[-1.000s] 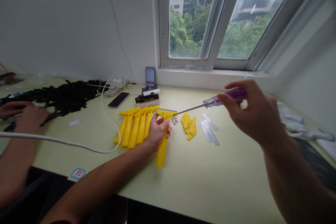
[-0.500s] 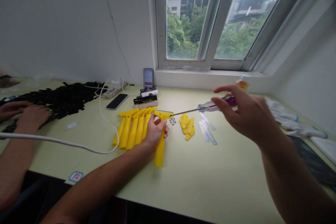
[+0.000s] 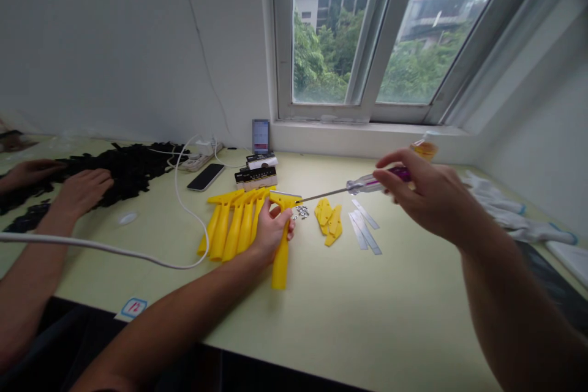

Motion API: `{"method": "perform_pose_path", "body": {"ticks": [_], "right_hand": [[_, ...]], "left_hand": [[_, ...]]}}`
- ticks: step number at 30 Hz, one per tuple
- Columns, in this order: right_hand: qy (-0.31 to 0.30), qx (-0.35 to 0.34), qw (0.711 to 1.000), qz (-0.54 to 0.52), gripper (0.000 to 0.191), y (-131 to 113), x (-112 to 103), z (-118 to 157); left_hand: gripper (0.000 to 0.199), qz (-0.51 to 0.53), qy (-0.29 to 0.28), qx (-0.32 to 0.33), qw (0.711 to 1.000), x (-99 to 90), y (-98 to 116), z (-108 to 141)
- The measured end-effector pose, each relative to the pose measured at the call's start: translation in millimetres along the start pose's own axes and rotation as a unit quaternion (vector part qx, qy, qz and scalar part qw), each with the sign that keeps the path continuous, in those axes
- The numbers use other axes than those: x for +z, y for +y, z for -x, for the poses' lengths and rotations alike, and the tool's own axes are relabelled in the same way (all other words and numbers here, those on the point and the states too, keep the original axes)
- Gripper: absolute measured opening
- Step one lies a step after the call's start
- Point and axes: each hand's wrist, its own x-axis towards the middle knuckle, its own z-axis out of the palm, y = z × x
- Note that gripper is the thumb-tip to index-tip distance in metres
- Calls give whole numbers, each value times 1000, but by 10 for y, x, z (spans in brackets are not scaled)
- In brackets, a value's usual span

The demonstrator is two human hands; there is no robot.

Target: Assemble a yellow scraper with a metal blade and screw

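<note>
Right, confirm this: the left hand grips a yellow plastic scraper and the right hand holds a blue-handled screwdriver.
Wrong on one point: the handle is purple, not blue, as the head view shows. The left hand grips a yellow plastic scraper and the right hand holds a purple-handled screwdriver.

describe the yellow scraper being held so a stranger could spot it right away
Under the window, on the pale green desk, yellow plastic scrapers lie side by side. The held scraper sits just right of them in the left hand, a metal strip along its head.
</note>
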Motion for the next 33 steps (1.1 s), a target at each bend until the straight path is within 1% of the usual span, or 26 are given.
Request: {"method": "perform_pose_path", "body": {"ticks": [1,2,5,6,9,10,13,14,17,18,20,21,22,24,25,26,28,29,31,32,33], "right_hand": [[11,16,1000,17,36,4,-9,3],[12,14,1000,21,37,9,-18,7],[-34,-57,997,-30,47,16,-36,18],[-30,-57,998,-22,46,13,-37,21],[12,12,998,53,40,1,-24,26],[9,13,999,51,40,1,-16,25],[-44,-55,997,-44,46,24,20,15],[-38,-55,997,-45,46,37,34,8],[26,-1,999,24,40,76,62,-14],[30,-4,999,29,41,87,64,-19],[-3,-45,999,-16,45,103,56,-25],[-14,-53,998,-28,45,106,49,-25],[-7,-42,999,-20,44,107,41,-24],[21,0,1000,15,41,102,30,-18],[26,4,999,19,41,97,27,-14],[18,-13,1000,0,42,91,27,-11],[-17,-61,996,-61,47,77,33,-4],[-14,-61,996,-63,46,69,37,-2],[21,-15,999,-21,36,54,46,1],[35,3,999,-4,36,49,49,1],[33,1,999,-6,38,46,50,0]], "left_hand": [[41,-1,-3,1,1000,3,0,4],[41,-2,-4,2,1000,6,2,6],[40,1,2,4,1000,3,15,1],[40,2,3,6,1000,0,19,-4],[40,3,2,13,1000,-12,24,-24],[40,3,4,13,1000,-16,22,-31],[40,2,14,10,1000,-22,9,-41],[41,3,12,9,1000,-22,4,-41],[42,5,1,9,1000,-21,-9,-34],[42,5,-1,9,1000,-20,-10,-31],[42,5,1,8,1000,-18,-9,-27],[42,6,2,8,1000,-17,-6,-26],[42,7,1,8,1000,-15,-4,-25],[42,9,-2,10,1000,-12,0,-24],[42,10,-1,10,1000,-11,2,-24],[42,9,1,10,1000,-11,2,-23],[42,8,6,11,1000,-12,3,-21],[42,8,5,12,1000,-13,3,-21],[42,8,0,16,1000,-16,3,-22],[42,8,-1,16,1000,-17,2,-24],[41,9,0,16,1000,-18,1,-27]]}}
